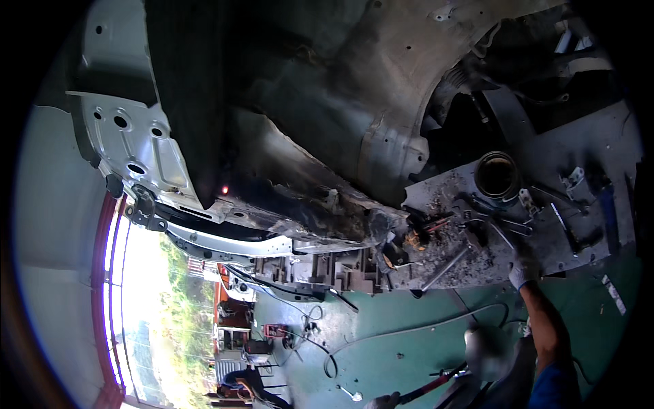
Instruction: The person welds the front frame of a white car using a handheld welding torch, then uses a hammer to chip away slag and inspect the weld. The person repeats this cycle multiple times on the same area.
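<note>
My right hand (523, 273), in a light glove, reaches over the edge of a grey metal work surface (443, 273). Its fingers seem closed on the end of a metal bar-shaped tool (502, 235) whose exact kind I cannot make out. Low in the view, my left hand (383, 401), in a dark glove and partly cut off, is closed at the end of a red and black long-handled tool (432, 386). Above the work surface is a bare, scorched vehicle body (300, 211) with torn, rusty edges. A small red glow (225, 189) shows on its metal.
Wrenches (521, 228), a round can (496, 175), a loose rod (446, 268) and dark debris lie on the work surface. A hose (409, 332) winds across the green floor (381, 313). Another person (248, 385) is in the background, near an equipment cart (235, 339).
</note>
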Action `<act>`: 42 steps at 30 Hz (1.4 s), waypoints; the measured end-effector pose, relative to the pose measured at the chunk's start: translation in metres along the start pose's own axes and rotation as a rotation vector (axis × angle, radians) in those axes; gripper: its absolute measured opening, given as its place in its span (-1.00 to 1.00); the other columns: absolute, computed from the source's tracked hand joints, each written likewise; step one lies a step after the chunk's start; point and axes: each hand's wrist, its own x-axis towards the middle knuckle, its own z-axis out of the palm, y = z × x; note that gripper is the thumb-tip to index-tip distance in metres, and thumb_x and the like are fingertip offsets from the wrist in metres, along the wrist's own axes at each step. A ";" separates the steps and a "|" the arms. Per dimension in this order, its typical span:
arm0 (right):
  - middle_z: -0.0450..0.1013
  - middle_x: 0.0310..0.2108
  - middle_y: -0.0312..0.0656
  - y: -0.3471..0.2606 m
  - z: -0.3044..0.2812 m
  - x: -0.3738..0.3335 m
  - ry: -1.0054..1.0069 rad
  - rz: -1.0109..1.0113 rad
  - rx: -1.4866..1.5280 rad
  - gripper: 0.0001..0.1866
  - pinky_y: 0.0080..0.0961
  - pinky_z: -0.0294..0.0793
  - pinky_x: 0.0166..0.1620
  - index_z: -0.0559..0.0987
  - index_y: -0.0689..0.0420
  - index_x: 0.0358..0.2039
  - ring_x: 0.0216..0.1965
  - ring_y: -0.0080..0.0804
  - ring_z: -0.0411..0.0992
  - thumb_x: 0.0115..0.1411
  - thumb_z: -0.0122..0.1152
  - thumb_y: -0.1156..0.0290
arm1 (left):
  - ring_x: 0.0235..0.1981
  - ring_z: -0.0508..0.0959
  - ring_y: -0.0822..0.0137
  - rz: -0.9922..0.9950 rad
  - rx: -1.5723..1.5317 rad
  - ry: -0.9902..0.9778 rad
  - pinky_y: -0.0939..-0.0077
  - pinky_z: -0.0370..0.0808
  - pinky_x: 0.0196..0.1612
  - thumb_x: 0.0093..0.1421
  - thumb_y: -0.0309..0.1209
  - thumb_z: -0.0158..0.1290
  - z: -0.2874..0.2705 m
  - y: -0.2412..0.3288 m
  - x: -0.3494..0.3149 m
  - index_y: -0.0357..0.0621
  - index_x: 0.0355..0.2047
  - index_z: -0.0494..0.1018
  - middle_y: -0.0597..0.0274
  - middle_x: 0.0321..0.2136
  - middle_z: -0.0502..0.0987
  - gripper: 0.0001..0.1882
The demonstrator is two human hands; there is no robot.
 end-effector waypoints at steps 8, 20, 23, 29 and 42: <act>0.26 0.41 0.06 0.011 0.075 0.025 -0.262 0.240 -0.057 -0.29 0.01 0.52 0.15 0.31 0.00 0.41 0.24 0.08 0.42 0.23 0.21 0.31 | -0.33 0.67 -0.03 -0.002 -0.027 -0.054 0.05 0.55 -0.16 0.30 0.22 0.03 -0.065 0.023 -0.019 -0.23 -0.32 0.72 -0.21 -0.42 0.67 -0.32; 0.59 -0.30 0.11 -0.084 -0.048 -0.019 -0.184 0.306 0.775 -0.69 -0.05 0.54 -0.19 0.63 0.19 -0.28 -0.24 0.08 0.57 0.04 0.39 0.25 | -0.29 0.68 -0.01 0.092 -0.092 -0.133 0.06 0.56 -0.16 0.29 0.21 0.08 -0.044 -0.032 0.042 -0.28 -0.27 0.70 -0.22 -0.38 0.68 -0.32; 0.54 -0.39 -0.07 -0.165 -0.171 -0.042 -0.021 0.112 1.210 -0.65 -0.23 0.50 -0.30 0.58 0.15 -0.21 -0.40 -0.21 0.51 0.11 0.39 0.19 | -0.30 0.67 0.00 0.171 -0.146 -0.123 0.05 0.55 -0.18 0.29 0.23 0.09 -0.035 -0.036 0.081 -0.23 -0.29 0.71 -0.19 -0.38 0.68 -0.33; 0.36 -0.56 -0.39 -0.345 -0.343 -0.023 0.088 -0.336 1.680 -0.78 -0.63 0.32 -0.66 0.50 0.11 -0.10 -0.61 -0.70 0.38 0.54 0.03 0.22 | -0.24 0.69 -0.16 0.277 0.033 -0.066 -0.05 0.58 -0.17 0.31 0.30 0.01 -0.072 -0.003 0.089 -0.02 -0.27 0.73 -0.13 -0.32 0.70 -0.35; 0.34 -0.67 -0.39 -0.452 -0.422 -0.016 0.069 -0.087 2.075 -0.68 -0.58 0.24 -0.72 0.49 0.08 -0.32 -0.78 -0.62 0.26 0.46 0.22 0.11 | -0.13 0.70 -0.12 0.201 -0.092 -0.063 0.00 0.54 -0.02 0.27 0.29 -0.02 -0.083 -0.091 0.099 -0.02 -0.19 0.75 -0.16 -0.25 0.71 -0.34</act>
